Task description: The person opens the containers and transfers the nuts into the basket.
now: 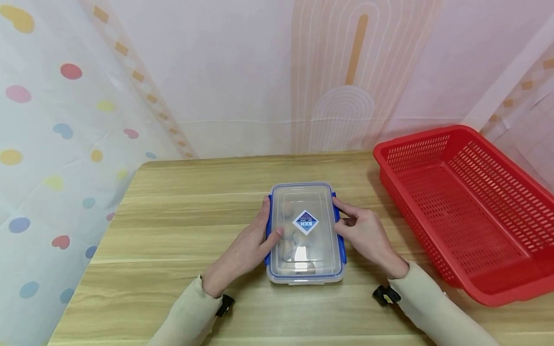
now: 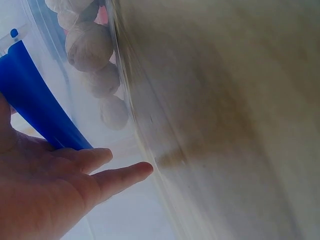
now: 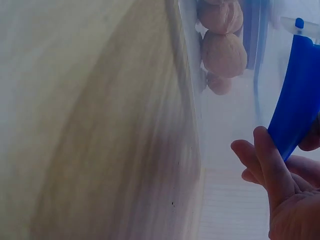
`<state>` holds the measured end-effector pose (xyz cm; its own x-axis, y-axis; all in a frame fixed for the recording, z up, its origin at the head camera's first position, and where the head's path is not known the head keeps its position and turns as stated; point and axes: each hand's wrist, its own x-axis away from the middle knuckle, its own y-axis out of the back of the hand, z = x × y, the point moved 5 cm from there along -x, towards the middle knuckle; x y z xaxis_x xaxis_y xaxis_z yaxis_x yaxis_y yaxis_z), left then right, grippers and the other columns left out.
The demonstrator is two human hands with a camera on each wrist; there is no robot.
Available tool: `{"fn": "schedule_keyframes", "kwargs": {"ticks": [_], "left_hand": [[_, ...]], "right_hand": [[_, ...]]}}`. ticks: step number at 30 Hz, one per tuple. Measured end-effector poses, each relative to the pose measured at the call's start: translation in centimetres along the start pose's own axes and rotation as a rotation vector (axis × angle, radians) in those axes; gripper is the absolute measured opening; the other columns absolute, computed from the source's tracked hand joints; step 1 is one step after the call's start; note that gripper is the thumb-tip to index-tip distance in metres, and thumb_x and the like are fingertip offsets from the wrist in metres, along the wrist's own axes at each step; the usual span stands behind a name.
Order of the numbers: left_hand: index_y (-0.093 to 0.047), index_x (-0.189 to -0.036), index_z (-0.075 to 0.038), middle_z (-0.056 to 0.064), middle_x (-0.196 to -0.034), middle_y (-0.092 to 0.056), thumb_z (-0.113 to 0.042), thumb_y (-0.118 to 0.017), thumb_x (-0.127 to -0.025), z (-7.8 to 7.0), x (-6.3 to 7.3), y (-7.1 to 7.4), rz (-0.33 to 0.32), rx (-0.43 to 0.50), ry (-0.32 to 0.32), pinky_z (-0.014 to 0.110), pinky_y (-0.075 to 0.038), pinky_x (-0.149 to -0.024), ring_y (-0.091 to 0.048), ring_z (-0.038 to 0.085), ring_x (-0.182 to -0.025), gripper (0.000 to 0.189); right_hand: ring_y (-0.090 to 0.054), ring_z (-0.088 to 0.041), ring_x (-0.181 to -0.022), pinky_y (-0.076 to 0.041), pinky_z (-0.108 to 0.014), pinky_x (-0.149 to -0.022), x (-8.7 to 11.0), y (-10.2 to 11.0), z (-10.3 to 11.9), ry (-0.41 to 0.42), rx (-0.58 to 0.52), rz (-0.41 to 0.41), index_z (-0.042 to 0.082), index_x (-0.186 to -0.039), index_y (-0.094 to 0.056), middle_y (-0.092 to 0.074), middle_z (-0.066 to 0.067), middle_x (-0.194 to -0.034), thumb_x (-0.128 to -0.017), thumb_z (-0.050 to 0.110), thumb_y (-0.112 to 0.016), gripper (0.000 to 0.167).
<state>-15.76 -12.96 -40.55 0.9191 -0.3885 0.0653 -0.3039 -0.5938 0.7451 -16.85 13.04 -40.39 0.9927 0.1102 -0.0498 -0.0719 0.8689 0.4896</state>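
A clear plastic food container (image 1: pixel 307 257) lies flat on the table, its lid on and blue latches along both long sides. A diamond label sits on the lid. Through the wall, several round, lumpy, pale brown balls (image 2: pixel 90 47) show in the left wrist view. My left hand (image 1: pixel 244 250) holds the container's left side, thumb on the lid and fingers along the blue latch (image 2: pixel 37 95). On the opposite side, my right hand (image 1: pixel 365 233) pinches at the right latch (image 3: pixel 295 95) with thumb and fingers. Both latches angle outward from the walls in the wrist views.
A large red perforated basket (image 1: pixel 415 223) stands to the right of the container, beyond my right hand. Under everything is a wood-grain table (image 1: pixel 173 230). Behind it hangs a patterned curtain (image 1: pixel 233 77), with a dotted one (image 1: pixel 39 192) along the left.
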Motion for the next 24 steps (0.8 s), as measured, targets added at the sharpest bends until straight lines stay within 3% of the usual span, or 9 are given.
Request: {"fn": "schedule_keyframes", "kwargs": {"ticks": [7, 14, 24], "left_hand": [[0.002, -0.166, -0.005, 0.012, -0.172, -0.005, -0.043, -0.047, -0.110, 0.02, 0.03, -0.02, 0.004, 0.008, -0.002, 0.046, -0.021, -0.125, -0.020, 0.030, -0.155, 0.083], [0.003, -0.166, -0.006, 0.012, -0.172, -0.004, -0.042, -0.047, -0.110, 0.04, -0.04, -0.09, 0.007, 0.017, -0.008, 0.046, -0.021, -0.125, -0.020, 0.030, -0.155, 0.083], [0.005, -0.165, -0.005, 0.014, -0.172, -0.004, -0.041, -0.047, -0.110, 0.17, -0.02, -0.25, 0.005, 0.032, -0.002, 0.048, -0.021, -0.125, -0.020, 0.031, -0.155, 0.084]], "right_hand": [[-0.062, -0.018, -0.062, -0.034, -0.021, -0.043, -0.04, 0.05, 0.09, -0.016, -0.004, 0.004, 0.001, -0.142, -0.061, -0.074, -0.020, -0.117, -0.088, 0.001, -0.066, 0.055], [-0.068, -0.018, -0.070, -0.037, -0.021, -0.044, -0.12, 0.09, -0.09, -0.030, -0.017, 0.002, 0.003, -0.143, -0.062, -0.064, -0.019, -0.138, -0.087, 0.002, -0.066, 0.055], [-0.069, -0.018, -0.071, -0.037, -0.020, -0.044, -0.20, 0.02, 0.01, -0.023, -0.037, 0.016, 0.002, -0.144, -0.061, -0.062, -0.020, -0.140, -0.087, 0.000, -0.065, 0.057]]}}
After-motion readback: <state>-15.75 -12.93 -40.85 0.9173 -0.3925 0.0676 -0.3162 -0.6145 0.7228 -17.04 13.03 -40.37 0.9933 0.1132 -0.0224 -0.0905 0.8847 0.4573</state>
